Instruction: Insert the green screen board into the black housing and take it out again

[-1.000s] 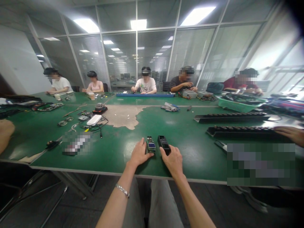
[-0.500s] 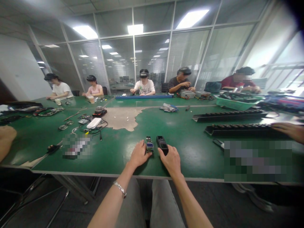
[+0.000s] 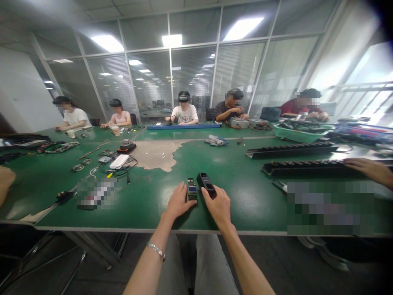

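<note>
Near the front edge of the green table [image 3: 147, 205] my left hand [image 3: 178, 200] rests beside a small circuit board with a blue-violet screen [image 3: 192, 189]. Its thumb and fingers close around the near end of that board. My right hand [image 3: 218, 203] grips a black plastic casing [image 3: 205, 182], long and narrow with openings in its face, thumb on the left side and fingers on the right. The casing is tilted, its far end leaning left towards the board. A small gap separates the two parts.
Left of my hands lie a white box [image 3: 119, 162] with cables and a blurred-out object [image 3: 96, 194]. Long black rails [image 3: 301, 167] lie on the right, with another person's hand [image 3: 370, 169] on one. A green basket [image 3: 302, 133] stands behind them. Several people sit across the table.
My right hand has turned the black casing, swinging its far end left and closer to the board. My left hand stays at the board. The view has shifted slightly.
</note>
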`<act>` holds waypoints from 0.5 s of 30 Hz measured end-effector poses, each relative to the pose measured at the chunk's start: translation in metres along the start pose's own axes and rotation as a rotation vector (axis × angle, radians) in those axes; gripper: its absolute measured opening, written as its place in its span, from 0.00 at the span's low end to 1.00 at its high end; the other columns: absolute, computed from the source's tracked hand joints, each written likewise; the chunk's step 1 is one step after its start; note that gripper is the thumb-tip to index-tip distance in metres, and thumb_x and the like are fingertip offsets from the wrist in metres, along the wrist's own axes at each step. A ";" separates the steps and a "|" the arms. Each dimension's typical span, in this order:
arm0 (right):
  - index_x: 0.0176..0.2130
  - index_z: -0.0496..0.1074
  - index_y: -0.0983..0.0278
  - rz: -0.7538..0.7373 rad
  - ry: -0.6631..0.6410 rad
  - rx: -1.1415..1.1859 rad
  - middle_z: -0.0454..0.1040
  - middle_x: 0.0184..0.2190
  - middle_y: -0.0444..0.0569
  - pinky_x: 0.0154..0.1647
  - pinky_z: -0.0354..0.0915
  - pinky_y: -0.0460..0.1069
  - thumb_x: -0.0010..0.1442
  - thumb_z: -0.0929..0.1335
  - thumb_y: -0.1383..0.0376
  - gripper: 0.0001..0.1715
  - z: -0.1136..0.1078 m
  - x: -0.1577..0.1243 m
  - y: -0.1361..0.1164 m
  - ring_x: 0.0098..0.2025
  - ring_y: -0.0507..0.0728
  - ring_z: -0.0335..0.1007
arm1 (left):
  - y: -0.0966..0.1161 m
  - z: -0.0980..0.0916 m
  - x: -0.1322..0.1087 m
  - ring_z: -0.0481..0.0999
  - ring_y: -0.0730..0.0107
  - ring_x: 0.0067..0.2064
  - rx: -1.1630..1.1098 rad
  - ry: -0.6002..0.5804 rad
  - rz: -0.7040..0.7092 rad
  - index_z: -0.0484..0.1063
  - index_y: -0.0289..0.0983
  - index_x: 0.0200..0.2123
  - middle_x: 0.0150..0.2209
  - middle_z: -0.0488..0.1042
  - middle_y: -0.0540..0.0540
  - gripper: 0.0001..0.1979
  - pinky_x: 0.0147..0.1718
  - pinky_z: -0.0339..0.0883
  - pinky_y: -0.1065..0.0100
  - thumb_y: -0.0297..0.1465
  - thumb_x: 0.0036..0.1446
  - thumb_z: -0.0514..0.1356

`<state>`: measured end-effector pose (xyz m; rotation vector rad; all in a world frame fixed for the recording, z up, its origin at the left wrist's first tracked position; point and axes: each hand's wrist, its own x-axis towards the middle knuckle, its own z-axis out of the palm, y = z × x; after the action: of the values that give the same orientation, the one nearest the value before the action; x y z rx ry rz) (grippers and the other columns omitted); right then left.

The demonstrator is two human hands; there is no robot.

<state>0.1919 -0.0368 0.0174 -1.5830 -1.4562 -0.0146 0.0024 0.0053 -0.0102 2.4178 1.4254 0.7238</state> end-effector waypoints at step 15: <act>0.42 0.73 0.65 0.068 -0.125 -0.177 0.74 0.37 0.54 0.41 0.59 0.50 0.63 0.64 0.47 0.25 0.020 0.009 -0.065 0.40 0.59 0.71 | 0.003 -0.005 0.000 0.49 0.46 0.71 -0.093 0.032 0.018 0.57 0.37 0.63 0.69 0.52 0.31 0.40 0.64 0.52 0.44 0.41 0.51 0.68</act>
<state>0.1331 -0.0275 0.0510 -1.8040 -1.5309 -0.0057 0.0024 0.0036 -0.0042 2.3618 1.3518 0.8172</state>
